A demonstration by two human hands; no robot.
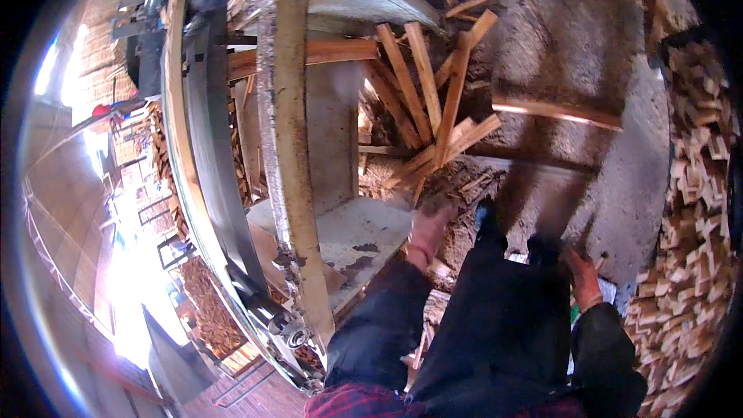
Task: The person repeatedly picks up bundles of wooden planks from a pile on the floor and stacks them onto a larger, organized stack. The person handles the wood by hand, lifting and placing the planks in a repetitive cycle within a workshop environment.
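Because the fingers of the left hand were smeared by blur, I could not tell whether they were spread or pinching anything; they hung just beside the lower ends of the wooden strips. The right hand lay beside the dark trousers near the knee, fingers extended and fairly close together, with no visible strip in its grasp, though its palm side was hidden.

Beyond the left fingertips, the strips leaned and crossed in a loose fan above wood scraps. They looked light for their length, stiff, dry and rough-sawn, unlikely to slip or break but ready to splinter. Mid-length seemed the best hold for balance; the lower ends overlapped and might snag, while the upper ends stood freer.

Further out, a single strip lay across the floor, a pale machine frame rose to the left, and stacked wood pieces lined the right.
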